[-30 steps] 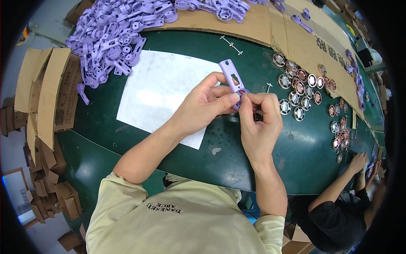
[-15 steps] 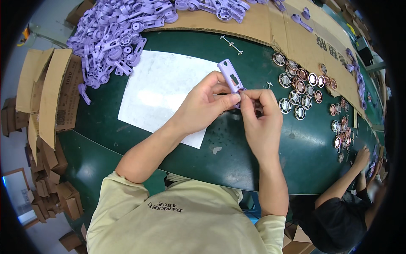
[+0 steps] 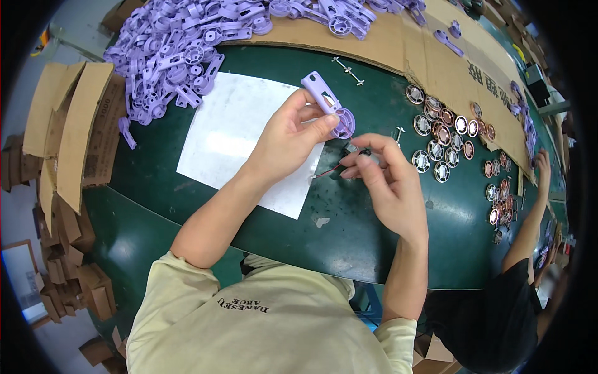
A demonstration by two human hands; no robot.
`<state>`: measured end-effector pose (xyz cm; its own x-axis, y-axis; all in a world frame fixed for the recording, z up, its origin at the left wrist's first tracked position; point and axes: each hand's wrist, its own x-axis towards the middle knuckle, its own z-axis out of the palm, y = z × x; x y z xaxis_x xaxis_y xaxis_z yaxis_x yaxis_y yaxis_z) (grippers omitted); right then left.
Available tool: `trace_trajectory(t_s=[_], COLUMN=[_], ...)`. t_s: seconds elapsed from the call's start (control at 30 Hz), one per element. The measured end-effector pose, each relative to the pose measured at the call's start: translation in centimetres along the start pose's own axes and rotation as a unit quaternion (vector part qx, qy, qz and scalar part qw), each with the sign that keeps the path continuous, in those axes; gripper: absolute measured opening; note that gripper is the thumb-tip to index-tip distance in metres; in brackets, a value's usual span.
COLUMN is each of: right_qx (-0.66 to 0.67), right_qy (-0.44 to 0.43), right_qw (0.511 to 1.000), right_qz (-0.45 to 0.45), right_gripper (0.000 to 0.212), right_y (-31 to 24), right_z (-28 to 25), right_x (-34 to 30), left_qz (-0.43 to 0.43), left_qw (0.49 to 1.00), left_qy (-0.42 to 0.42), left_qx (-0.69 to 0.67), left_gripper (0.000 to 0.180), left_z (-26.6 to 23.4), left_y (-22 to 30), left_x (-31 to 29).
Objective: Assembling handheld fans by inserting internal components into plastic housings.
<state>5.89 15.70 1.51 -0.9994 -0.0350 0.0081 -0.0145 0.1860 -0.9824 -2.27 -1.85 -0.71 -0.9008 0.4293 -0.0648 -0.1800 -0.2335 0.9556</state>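
My left hand [image 3: 280,146] is closed on a light purple plastic shell [image 3: 321,93], which has a long slotted handle and a spoked round ring. Thumb and fingers pinch it where the handle meets the ring, and the handle tilts up to the left. Just below the ring, my right hand [image 3: 395,187] pinches a small wired metal part [image 3: 351,148], apart from the shell. A thin red wire [image 3: 327,171] trails leftward from it and ends in a small pale plug over a white sheet [image 3: 218,137]. The right fingers partly hide this part.
Purple shells [image 3: 168,62] lie heaped at the far left. Several round silver and copper-coloured rings [image 3: 442,134] are on the green table [image 3: 349,249] to the right, beside flattened cardboard [image 3: 436,56]. An open carton [image 3: 93,137] stands left; a co-worker's arm [image 3: 529,224] reaches in at right.
My right hand has drawn away from the shell, down and right, bringing the wired metal part into view. The left hand has shifted slightly left. The co-worker's arm now reaches farther across the table.
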Motion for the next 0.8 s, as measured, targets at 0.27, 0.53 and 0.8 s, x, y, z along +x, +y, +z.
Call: trace_trajectory(t_s=[0.27, 0.53, 0.8], right_qx=[0.001, -0.198, -0.064], right_qy=[0.112, 0.163, 0.161], right_qw=[0.993, 0.965, 0.985], right_qz=[-0.026, -0.056, -0.012], right_gripper=[0.019, 0.023, 0.022], right_y=[0.8, 0.8, 0.9], right_z=[0.1, 0.0, 0.8], right_x=[0.6, 0.5, 0.4], left_qz=[-0.007, 0.041, -0.02], left_qw=[1.0, 0.999, 0.997], left_qy=[-0.001, 0.003, -0.072], left_qx=[-0.027, -0.003, -0.002], left_gripper=[0.029, 0.033, 0.029], left_z=[-0.2, 0.5, 1.0], left_y=[0.2, -0.5, -1.3], left_x=[-0.2, -0.1, -0.6])
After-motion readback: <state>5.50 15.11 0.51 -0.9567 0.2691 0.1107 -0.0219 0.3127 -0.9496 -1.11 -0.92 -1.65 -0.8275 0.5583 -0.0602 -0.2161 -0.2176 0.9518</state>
